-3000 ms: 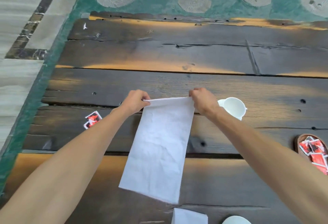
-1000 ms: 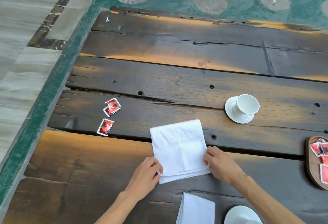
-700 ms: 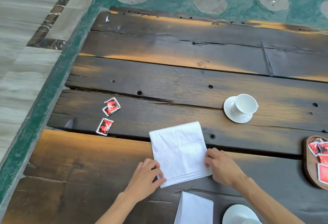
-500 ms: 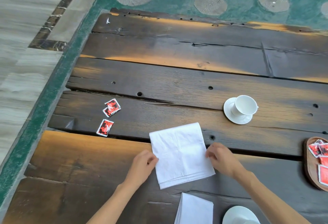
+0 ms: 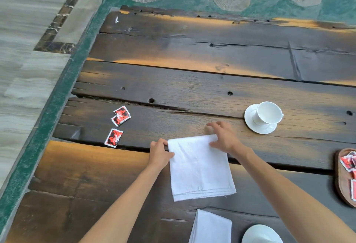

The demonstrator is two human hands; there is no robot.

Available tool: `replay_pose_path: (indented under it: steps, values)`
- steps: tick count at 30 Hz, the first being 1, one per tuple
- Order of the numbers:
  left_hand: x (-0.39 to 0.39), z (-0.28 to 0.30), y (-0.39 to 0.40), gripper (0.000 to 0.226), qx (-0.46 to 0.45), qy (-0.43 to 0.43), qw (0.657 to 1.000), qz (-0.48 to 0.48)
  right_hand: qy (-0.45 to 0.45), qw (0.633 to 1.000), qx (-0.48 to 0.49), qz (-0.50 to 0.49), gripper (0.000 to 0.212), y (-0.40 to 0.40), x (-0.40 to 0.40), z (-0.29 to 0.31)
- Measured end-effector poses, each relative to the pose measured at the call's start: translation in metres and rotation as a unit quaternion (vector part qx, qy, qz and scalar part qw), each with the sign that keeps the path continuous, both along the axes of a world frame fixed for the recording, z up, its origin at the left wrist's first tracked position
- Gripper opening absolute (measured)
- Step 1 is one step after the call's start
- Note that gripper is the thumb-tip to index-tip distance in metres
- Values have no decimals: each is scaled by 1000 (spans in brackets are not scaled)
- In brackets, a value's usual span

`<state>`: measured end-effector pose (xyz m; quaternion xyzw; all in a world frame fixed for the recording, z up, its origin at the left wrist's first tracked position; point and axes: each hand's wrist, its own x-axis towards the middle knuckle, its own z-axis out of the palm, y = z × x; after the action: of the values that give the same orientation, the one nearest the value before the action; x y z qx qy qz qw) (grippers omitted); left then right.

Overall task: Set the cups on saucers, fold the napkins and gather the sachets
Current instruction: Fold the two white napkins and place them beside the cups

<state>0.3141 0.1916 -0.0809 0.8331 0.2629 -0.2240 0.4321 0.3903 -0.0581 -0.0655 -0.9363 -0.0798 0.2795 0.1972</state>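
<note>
Two bare forearms, left hand (image 5: 160, 154), right hand (image 5: 224, 136), no sleeves

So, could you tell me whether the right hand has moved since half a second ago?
Yes. The right hand has moved up the napkin to its far edge, nearer the cup.

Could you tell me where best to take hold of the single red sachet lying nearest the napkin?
Probably pinch the lone sachet by its far, upper edge, reaching in from the left with the left hand. It lies flat, apart from the sachet pair, with its near corner at a plank gap.
</note>
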Motion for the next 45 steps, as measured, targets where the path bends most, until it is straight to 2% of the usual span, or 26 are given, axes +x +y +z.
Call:
replay_pose_path:
  steps: [4,7,9,11,15,19,21,28,30,34,40,42,45]
  values:
    - [13,9,-16,30,-3,-23,999,-31,-11,995,-42,90,52,21,4,-1]
    - [22,19,-27,35,-43,-53,997,-40,1,994,-53,94,44,27,8,0]
    - [25,25,-31,41,-103,-47,993,-17,18,995,-48,83,31,26,11,3]
    - [21,26,-33,53,-172,-30,985,10,47,997,-10,60,19,22,13,7]
    - [4,18,-27,74,-253,19,965,67,73,992,102,-1,15,5,15,23]
    - [-12,13,-15,47,-282,40,957,52,115,960,217,-133,12,-16,13,39]
    - [-14,14,-12,40,-300,40,952,55,132,941,250,-185,10,-27,11,45]
    - [-3,23,-24,31,-412,18,890,194,148,914,282,-252,22,-46,0,43]
    - [-5,19,-32,39,-393,31,898,196,144,904,286,-282,19,-46,-6,38]
    - [-9,7,-52,55,-289,44,939,182,166,879,288,-343,23,-49,-19,25]
    - [-1,7,-62,92,-186,-19,978,94,160,886,250,-356,29,-59,-29,11]
    - [-2,6,-63,91,-161,-40,985,52,145,895,235,-350,28,-61,-32,8]
    - [-3,2,-62,60,-133,-47,990,25,130,905,215,-344,26,-63,-34,6]
